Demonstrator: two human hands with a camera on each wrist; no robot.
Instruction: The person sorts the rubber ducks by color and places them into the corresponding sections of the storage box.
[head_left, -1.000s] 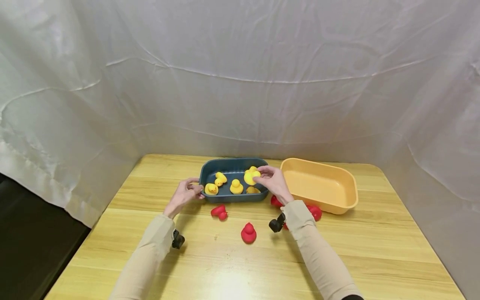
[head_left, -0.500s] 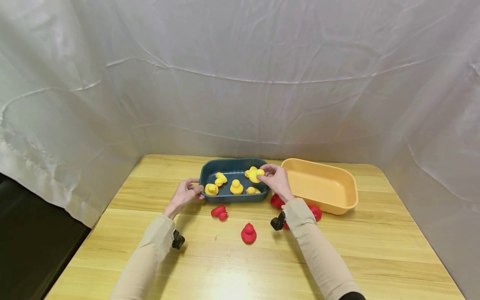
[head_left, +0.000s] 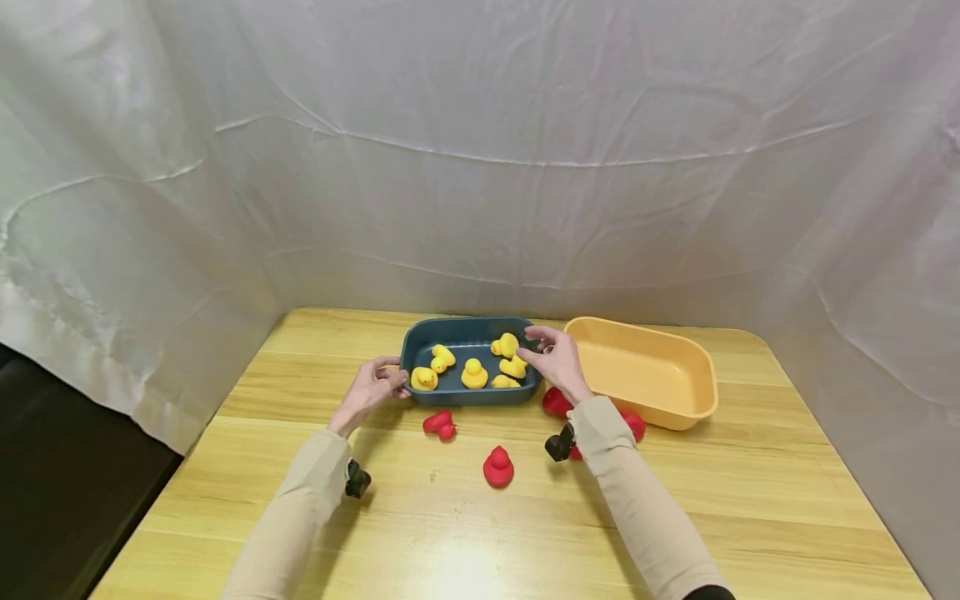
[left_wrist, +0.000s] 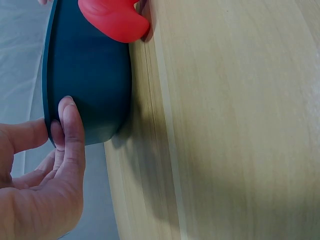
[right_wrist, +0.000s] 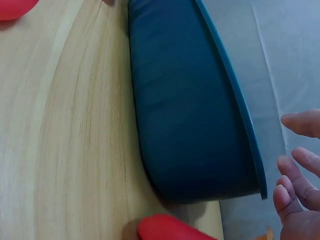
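Observation:
A dark blue bin (head_left: 468, 397) on the table has several yellow rubber ducks inside, one of them upright near the middle (head_left: 474, 375). My left hand (head_left: 367, 390) pinches the bin's left rim between thumb and fingers, as the left wrist view shows with the hand (left_wrist: 52, 185) at the bin's corner (left_wrist: 95, 90). Over the bin's right end is my right hand (head_left: 557, 358), thumb and fingers apart and nothing between them. Just beside its thumb lies a yellow duck (head_left: 513, 367). In the right wrist view those fingers (right_wrist: 302, 125) stand clear of the rim.
An orange bin (head_left: 648, 367) stands right of the blue one. Red rubber ducks lie in front: one on its side (head_left: 440, 425), one upright (head_left: 498, 468), and others (head_left: 557, 403) partly hidden by the right arm. A grey curtain (head_left: 480, 208) hangs behind the table.
My right hand has let go of the yellow duck it held, which now lies in the blue bin's right end. The hand shifted slightly right and its fingers spread. The left hand keeps its hold.

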